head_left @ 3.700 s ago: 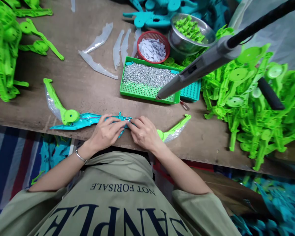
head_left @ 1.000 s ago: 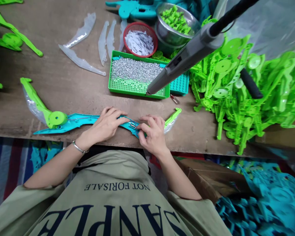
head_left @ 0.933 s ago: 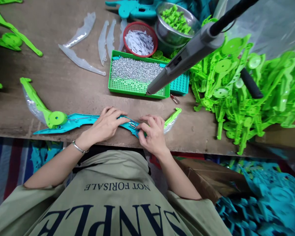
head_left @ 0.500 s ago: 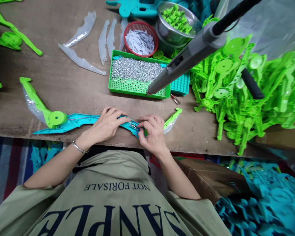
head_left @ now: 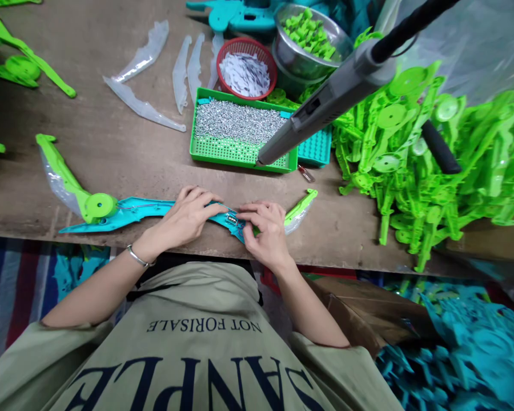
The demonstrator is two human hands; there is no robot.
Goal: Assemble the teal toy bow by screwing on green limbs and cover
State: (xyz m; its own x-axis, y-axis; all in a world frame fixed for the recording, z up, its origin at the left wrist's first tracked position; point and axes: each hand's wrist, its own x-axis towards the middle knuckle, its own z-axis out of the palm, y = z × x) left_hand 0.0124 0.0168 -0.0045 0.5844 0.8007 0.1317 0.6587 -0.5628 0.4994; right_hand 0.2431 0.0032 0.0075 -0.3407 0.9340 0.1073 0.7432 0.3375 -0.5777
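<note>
A long teal plastic toy body (head_left: 145, 209) lies along the table's near edge, with green curved arms (head_left: 64, 177) joined at its left and right ends. My left hand (head_left: 187, 216) lies on its middle with fingers curled down over it. My right hand (head_left: 264, 229) sits just to the right, its fingertips pinched at a small metal part (head_left: 231, 218) on the teal body.
A grey powered screwdriver (head_left: 325, 103) hangs over a green tray of screws (head_left: 240, 154). Behind are a red basket (head_left: 246, 71), a steel bowl of green pieces (head_left: 310, 37) and clear curved blades (head_left: 143, 105). Green parts are piled at right (head_left: 432, 165).
My right hand's fingers have closed in slightly toward the small metal part. My left hand and the teal body have stayed in place.
</note>
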